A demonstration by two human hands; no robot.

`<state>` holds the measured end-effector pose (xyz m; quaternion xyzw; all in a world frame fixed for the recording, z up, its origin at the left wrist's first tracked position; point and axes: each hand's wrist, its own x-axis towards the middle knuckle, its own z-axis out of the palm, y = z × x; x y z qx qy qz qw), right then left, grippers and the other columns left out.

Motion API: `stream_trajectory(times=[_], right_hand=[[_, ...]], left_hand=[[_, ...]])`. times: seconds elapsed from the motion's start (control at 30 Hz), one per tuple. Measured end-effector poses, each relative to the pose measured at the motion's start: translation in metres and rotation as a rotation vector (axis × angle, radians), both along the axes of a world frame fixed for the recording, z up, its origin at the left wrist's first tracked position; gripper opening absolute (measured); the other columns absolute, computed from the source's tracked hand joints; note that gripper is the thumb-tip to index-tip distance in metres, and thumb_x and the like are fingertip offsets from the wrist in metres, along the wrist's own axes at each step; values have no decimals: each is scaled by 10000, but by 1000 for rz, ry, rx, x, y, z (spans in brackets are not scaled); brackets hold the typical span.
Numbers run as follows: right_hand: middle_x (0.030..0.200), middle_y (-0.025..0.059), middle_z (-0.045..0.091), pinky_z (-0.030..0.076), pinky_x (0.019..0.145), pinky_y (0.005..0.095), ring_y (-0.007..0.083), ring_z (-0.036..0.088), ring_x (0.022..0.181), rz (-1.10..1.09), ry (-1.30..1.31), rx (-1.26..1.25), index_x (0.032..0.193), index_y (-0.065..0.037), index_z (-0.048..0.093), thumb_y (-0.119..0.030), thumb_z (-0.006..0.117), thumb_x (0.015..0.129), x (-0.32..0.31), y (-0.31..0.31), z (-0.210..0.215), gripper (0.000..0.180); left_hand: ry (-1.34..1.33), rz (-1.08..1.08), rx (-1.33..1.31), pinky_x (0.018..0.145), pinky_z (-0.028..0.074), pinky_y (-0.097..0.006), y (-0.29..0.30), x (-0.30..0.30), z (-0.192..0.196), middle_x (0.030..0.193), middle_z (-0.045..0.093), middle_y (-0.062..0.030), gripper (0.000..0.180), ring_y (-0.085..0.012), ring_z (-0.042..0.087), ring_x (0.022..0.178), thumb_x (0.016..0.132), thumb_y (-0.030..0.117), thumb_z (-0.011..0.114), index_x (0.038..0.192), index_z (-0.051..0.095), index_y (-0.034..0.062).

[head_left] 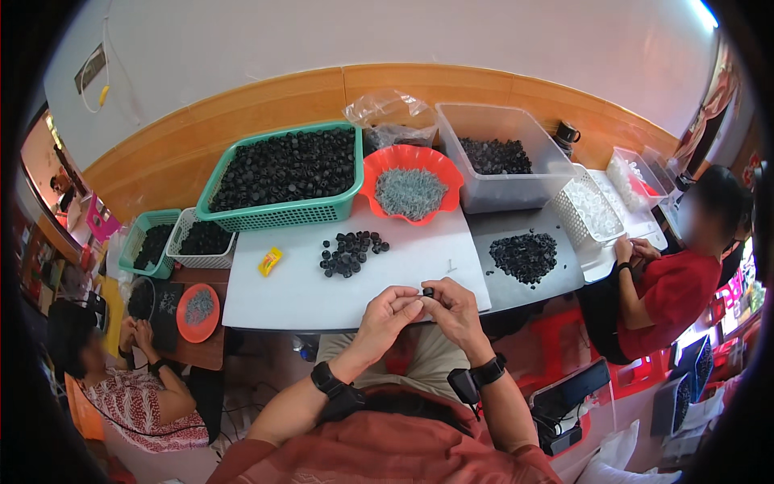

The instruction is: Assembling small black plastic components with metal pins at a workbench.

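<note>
Both of my hands meet just above the near edge of the white table board (274, 298). My right hand (458, 316) pinches a small black cap (428, 292) between thumb and fingers. Close against it, my left hand (385, 321) is closed in a pinch; whatever is between its fingertips is too small to make out. Beyond my hands, a loose pile of black caps (351, 254) lies on the board. A red scalloped bowl (372, 165) behind the pile holds many small greyish clear pieces (409, 192).
A green basket (282, 216) full of black caps stands behind left, beside smaller baskets (205, 260). A clear bin (516, 194) and a heap of small black parts (524, 256) are right. A yellow wrapper (270, 261) lies left. Co-workers sit at left (145, 395) and right (673, 290).
</note>
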<state>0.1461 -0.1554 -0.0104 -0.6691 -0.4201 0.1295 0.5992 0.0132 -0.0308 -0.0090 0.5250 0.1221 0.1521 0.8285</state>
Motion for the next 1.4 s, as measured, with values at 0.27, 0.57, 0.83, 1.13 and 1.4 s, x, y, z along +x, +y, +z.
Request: stream_trajectory(times=[0.27, 0.57, 0.83, 1.13, 1.4], right_hand=[[794, 12, 553, 412, 578, 240, 81, 474, 645, 0, 17, -5, 1166, -49, 723, -29, 773, 868, -2, 2, -3, 303], [797, -13, 547, 399, 580, 235, 57, 462, 658, 8, 79, -8, 1160, -43, 729, -9, 782, 852, 0, 0, -7, 314], [787, -35, 540, 379, 583, 232, 58, 435, 647, 154, -22, 60, 1128, -71, 777, 17, 824, 783, 5, -4, -3, 359], [945, -10, 572, 431, 616, 208, 42, 512, 730, 251, 213, -12, 1295, 10, 666, 48, 815, 812, 11, -9, -1, 506], [863, -21, 552, 405, 594, 208, 41, 483, 685, 192, 175, -23, 1157, 8, 732, -34, 819, 847, 8, -10, 2, 325]], left_hand=[[-21, 4, -12, 1019, 538, -337, 1, -1, -2, 1203, 683, -131, 340, -186, 667, 1104, 1039, 135, 634, 1307, 514, -36], [-37, 25, -42, 991, 546, -313, -2, 0, -3, 1178, 685, -101, 308, -154, 668, 1079, 1041, 112, 624, 1296, 522, -27], [-80, 36, -71, 949, 559, -294, -3, 3, -7, 1138, 688, -91, 282, -136, 669, 1037, 1033, 112, 637, 1264, 545, -21], [-30, 159, -50, 781, 558, -253, -4, -4, 17, 989, 708, -57, 210, -95, 667, 859, 986, 99, 706, 1147, 657, -27], [-58, 709, 516, 721, 536, -253, 113, 13, 93, 872, 742, -53, 319, -94, 660, 767, 910, 163, 757, 1129, 716, -65]])
